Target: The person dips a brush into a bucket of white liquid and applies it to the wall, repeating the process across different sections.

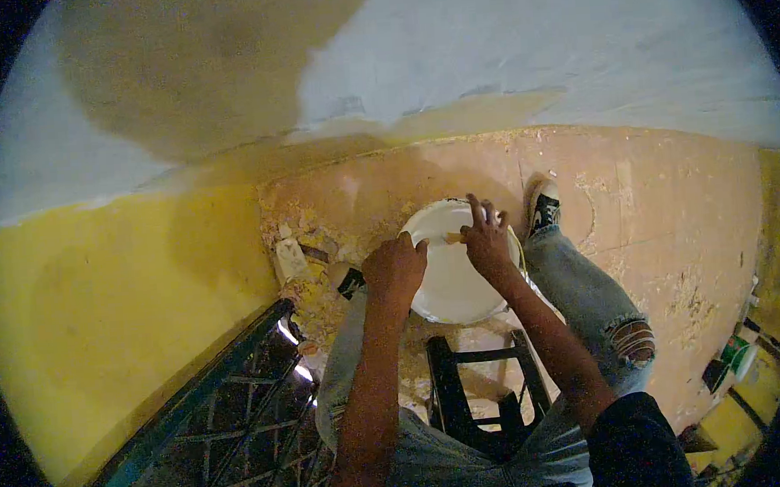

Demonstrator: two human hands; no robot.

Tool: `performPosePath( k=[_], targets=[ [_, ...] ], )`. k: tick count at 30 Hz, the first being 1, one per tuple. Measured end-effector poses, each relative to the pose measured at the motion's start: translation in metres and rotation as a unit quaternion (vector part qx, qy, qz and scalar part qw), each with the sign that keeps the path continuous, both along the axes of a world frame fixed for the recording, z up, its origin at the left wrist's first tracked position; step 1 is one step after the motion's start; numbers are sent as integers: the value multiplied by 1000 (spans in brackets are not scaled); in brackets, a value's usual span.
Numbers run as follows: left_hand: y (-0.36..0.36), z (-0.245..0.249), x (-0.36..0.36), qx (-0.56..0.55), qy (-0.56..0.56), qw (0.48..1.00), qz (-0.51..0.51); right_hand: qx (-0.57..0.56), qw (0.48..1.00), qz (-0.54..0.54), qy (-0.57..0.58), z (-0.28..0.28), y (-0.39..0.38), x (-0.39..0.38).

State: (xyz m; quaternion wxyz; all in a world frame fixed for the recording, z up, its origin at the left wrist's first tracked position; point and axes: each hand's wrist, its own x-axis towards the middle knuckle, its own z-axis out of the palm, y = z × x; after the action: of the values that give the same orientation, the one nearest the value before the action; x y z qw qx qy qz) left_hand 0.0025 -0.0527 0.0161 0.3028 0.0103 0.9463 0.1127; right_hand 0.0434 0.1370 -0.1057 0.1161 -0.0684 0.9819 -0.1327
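A round white bucket with whitish, smooth-looking contents stands on the floor between my legs. My left hand is closed over the left side of its rim, thumb towards the inside. Over the right part of the bucket's mouth is my right hand, its fingers bent and partly apart. A small tan, flat-looking piece shows at its thumb, pinched there; its kind is too small to make out.
A dark stool or step frame stands between my thighs. Rubble lies by the yellow wall. A metal lattice is at lower left. The wall ahead is whitish. A green-and-white container sits at right.
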Motion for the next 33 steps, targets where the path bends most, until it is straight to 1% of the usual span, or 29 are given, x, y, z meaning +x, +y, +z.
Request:
performPosePath(
  k=[1, 3, 4, 6, 7, 9, 10, 11, 12, 13, 15, 18, 19, 20, 21, 22, 23, 24, 25, 26, 27, 28, 29, 30, 31, 32, 33],
  targets=[
    [-1, -4, 2, 1, -1, 1000, 0, 1, 1000, 0, -1, 7, 0, -8],
    [-3, -13, 5, 24, 34, 999, 9, 6, 994, 97, -42, 16, 0, -24],
    [-2, -10, 3, 24, 34, 999, 6, 6, 995, 95, -42, 4, 0, -27],
    [0, -4, 1, -2, 24, 1000, -10, -39, 980, 195, -12, -15, -5, -31],
    [1, -1, 0, -3, 23, 1000, -10, -41, 980, 194, -13, -20, -6, -28],
    [4, 4, -2, 17, 26, 1000, 2, -40, 968, 243, -41, -31, -8, -23],
    [3, 0, -1, 17, 26, 1000, 3, -39, 968, 244, -40, -37, -8, -23],
    [3, -6, 1, 27, 44, 999, -5, -62, 966, 250, -18, -42, -6, -23],
    [4, -8, 1, 38, 63, 997, -14, -83, 963, 256, 4, -34, -5, -26],
    [6, -9, 2, 40, 65, 997, -14, -80, 963, 255, 6, -26, -3, -29],
    [9, -11, 2, 23, 39, 999, -13, -8, 943, 307, -126, -13, -3, -31],
    [11, -15, 3, 31, 57, 998, -10, -37, 948, 297, -106, -19, -8, -19],
    [11, -16, 2, 30, 56, 998, -11, -55, 955, 290, -37, -35, -7, -7],
    [12, -17, 0, 28, 46, 999, -11, -55, 955, 289, -37, -53, -7, 4],
    [12, -18, 0, 26, 35, 999, -10, -76, 956, 283, 22, -69, -9, 14],
    [12, -16, 0, 26, 34, 999, -11, -95, 953, 277, 81, -71, -10, 19],
    [12, -14, 0, 27, 35, 999, -9, -125, 955, 259, 73, -72, -9, 26],
    [12, -11, 0, 28, 35, 999, -7, -124, 955, 260, 72, -61, -8, 25],
    [13, -9, -1, 29, 35, 999, -6, -76, 949, 306, 4, -48, -8, 24],
    [14, -7, -4, 27, 11, 1000, 3, -28, 934, 350, -64, -35, -9, 22],
    [13, -6, -6, 24, -13, 1000, 12, -28, 934, 351, -64, -33, -8, 21],
    [12, -6, -6, 23, -14, 1000, 14, -59, 941, 326, -72, -31, -5, 20],
    [9, -5, -6, 24, 9, 1000, -4, -91, 946, 301, -80, -30, -2, 20],
    [7, -5, -5, 25, 32, 999, -22, -92, 945, 304, -82, -23, 1, 19],
    [5, -5, -7, 24, 30, 999, -19, -99, 949, 288, -78, -16, 6, 18],
    [3, -5, -11, 32, 25, 999, 7, -106, 954, 271, -74, -9, 11, 16],
    [0, -5, -13, 41, 20, 998, 32, -155, 958, 227, -77, -9, 18, 16]
  ],
)
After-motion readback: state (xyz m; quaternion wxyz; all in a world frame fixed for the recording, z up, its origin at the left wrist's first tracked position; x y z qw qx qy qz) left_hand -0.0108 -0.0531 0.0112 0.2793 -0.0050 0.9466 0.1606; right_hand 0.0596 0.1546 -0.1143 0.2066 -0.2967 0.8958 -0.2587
